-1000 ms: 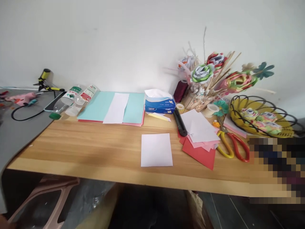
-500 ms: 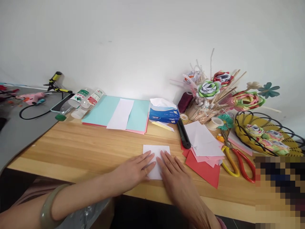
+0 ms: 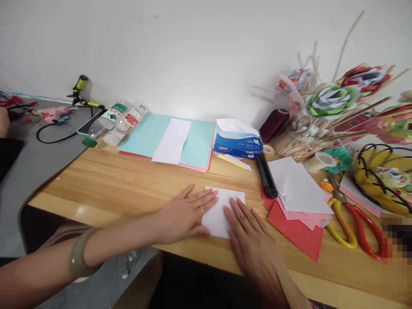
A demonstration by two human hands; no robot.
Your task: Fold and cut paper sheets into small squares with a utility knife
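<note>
A white square of paper (image 3: 219,216) lies flat on the wooden table (image 3: 106,184), close to its front edge. My left hand (image 3: 189,212) rests open with its fingertips on the paper's left side. On the right side of the same sheet, my right hand (image 3: 249,231) lies flat, fingers stretched out and slightly apart. Both hands cover parts of the paper. To the right of my right hand is a pile of white sheets (image 3: 298,184) over pink ones, with red paper (image 3: 298,227) underneath. A black utility knife (image 3: 266,177) lies against that pile.
Scissors (image 3: 343,206) with yellow and red handles lie at the right, near a yellow basket (image 3: 370,184). Behind stand paper flowers (image 3: 333,101) and a blue tissue pack (image 3: 238,143). Light-blue sheets (image 3: 141,137), plastic bottles (image 3: 124,122) and a pink glue gun (image 3: 53,115) are further left.
The camera view has shifted, so the table's things sit differently in frame. My left hand has slid toward the paper's left side, its fingers straighter. My right hand stays on the paper.
</note>
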